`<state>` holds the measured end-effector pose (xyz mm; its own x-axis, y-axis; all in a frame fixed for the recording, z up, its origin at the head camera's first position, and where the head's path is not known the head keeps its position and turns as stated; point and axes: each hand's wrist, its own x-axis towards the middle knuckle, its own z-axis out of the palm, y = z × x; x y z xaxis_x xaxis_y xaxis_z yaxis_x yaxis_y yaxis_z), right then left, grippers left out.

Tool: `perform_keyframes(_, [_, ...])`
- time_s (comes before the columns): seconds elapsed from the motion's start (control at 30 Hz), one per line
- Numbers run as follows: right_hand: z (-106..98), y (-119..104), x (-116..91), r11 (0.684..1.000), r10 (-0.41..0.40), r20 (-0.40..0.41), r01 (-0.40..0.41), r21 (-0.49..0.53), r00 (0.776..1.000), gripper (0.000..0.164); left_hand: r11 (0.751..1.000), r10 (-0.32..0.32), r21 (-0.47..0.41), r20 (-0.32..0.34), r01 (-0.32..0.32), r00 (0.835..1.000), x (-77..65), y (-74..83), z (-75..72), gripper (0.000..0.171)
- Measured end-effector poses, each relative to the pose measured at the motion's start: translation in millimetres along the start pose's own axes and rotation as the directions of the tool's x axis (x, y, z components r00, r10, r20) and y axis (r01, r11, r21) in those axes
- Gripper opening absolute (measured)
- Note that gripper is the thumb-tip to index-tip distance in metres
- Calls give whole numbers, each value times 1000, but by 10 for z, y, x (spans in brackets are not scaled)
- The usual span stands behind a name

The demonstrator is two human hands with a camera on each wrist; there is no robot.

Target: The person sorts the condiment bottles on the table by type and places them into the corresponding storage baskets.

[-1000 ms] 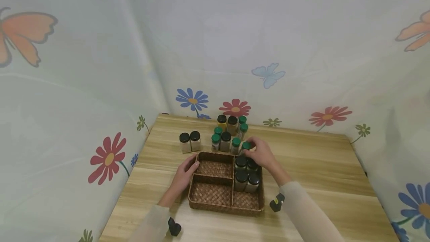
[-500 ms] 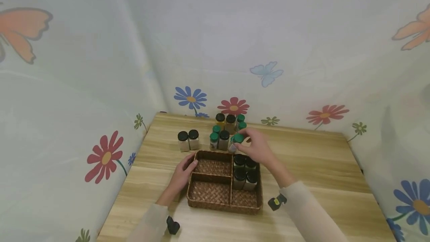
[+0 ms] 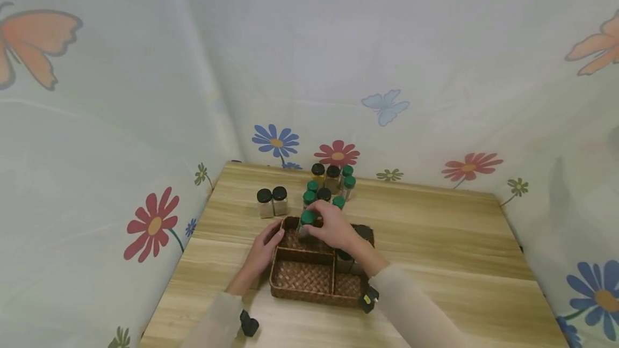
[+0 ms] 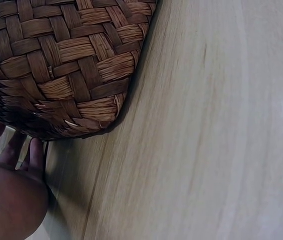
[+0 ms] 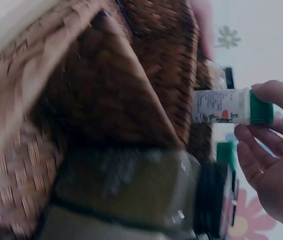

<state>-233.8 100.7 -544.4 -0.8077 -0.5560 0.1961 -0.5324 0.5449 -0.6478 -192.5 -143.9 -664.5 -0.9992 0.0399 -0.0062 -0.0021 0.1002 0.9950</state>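
Observation:
My right hand (image 3: 333, 227) pinches a small spice jar (image 5: 221, 106) by its green cap, between thumb and fingers. In the head view the jar is upright over the back left compartment of a woven basket (image 3: 302, 299); whether its base touches the bottom is hidden. My left hand (image 3: 261, 248) holds the basket's left side, thumb at the rim and fingers outside. In the left wrist view that hand (image 4: 11, 185) shows partly, beside the basket's woven wall (image 4: 71, 65). Black-capped jars (image 5: 131, 185) stand in the basket's right section, partly hidden by my right arm.
Behind the basket stands a group of jars with green caps (image 3: 348, 182) and black caps (image 3: 332, 172). Two black-capped jars (image 3: 265, 203) stand apart to the left. The wooden table (image 3: 450, 240) meets a flower-printed curtain (image 3: 420, 122) at the back.
My right hand has taken a green-capped jar from the right of the group and carried it left, over the back left compartment. My left hand stays on the basket.

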Motion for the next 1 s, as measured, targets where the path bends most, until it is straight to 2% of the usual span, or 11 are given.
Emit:
perform_keyframes(0.13, [191, 16, 85, 998, 9, 37, -7, -61, 999, 35, 1000, 4, -4, -13, -4, 1000, 12, -44, 16, 53])
perform_keyframes(0.3, [385, 27, 157, 996, 40, 67, -35, -80, 997, 32, 1000, 14, -16, -20, -14, 1000, 1, -68, 24, 54])
perform_keyframes(0.5, [550, 36, 175, 993, 88, 4, -88, -83, 996, 33, 1000, 22, -14, -3, -22, 1000, -7, -84, 9, 54])
perform_keyframes(0.77, [620, 9, 153, 993, 89, -65, -93, -68, 994, 35, 1000, 23, 14, -6, -23, 1000, 17, -75, 1, 54])
perform_keyframes(1.0, [620, -3, 163, 993, 76, -57, -81, -81, 995, 35, 1000, 17, 20, -12, -16, 1000, 19, -60, 10, 52])
